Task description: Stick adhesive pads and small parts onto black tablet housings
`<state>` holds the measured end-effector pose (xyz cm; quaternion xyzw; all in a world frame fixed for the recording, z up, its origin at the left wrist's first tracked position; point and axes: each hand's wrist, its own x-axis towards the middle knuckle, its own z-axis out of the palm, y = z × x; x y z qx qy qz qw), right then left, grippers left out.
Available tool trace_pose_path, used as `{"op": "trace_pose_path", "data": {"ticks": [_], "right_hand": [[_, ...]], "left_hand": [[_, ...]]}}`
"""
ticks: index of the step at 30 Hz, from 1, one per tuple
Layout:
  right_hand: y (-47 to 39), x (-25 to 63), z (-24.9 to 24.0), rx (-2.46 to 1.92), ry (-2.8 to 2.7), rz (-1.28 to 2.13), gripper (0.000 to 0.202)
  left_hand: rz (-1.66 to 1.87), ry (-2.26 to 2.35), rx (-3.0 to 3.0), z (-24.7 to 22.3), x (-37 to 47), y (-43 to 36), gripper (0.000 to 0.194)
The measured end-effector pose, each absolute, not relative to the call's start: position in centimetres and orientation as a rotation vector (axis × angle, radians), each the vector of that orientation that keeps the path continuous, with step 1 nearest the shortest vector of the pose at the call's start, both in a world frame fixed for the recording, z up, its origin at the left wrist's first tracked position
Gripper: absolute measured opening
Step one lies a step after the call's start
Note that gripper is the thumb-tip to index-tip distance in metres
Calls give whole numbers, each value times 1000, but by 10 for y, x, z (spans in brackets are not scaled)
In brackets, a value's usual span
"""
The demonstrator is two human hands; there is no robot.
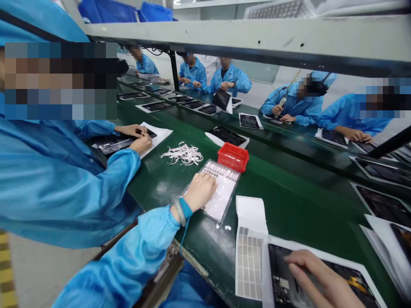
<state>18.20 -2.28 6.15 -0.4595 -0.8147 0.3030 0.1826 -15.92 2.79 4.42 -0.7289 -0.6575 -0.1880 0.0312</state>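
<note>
Left hand (202, 190) rests over the tray (233, 190), fingers curled close together; whether they pinch a piece cannot be told. Right hand (321, 273) is over the device (282, 265), thumb and index finger slightly parted, contact or grip unclear. The device lies face up on white paper (282, 242) at the table's near edge, beside the sticker sheet (248, 265). It looks flat, stiff and fairly light, its exposed innards fragile, so the outer rims are the safer hold. The sheet seems thin and limp, best lifted by a corner. Loose white dots (227, 228) near the tray look tiny, suiting fingertips.
</note>
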Motion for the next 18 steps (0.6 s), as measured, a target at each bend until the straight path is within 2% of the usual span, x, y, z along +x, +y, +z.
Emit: {"op": "trace_pose_path", "data": {"ticks": [5,8,12,16,18], "right_hand": [[-8,93,80,-1307,-1766,1568,44],[-2,54,75,-1120,-1362,1980,41],[4,33,64,-1134,-1155,1943,38],[14,30,54,-1230,-1341,1771,36],[18,30,50,-1267,-1437,1763,33]], "left_hand": [[-979,-1830,-2310,52,-114,-25,24],[-1155,-1724,-2258,41,-93,-45,23],[-1143,-1651,-2107,32,-93,-50,22],[-1149,-1539,-2149,31,-105,-47,12],[-1170,-1478,-2162,30,-110,-46,14]]}}
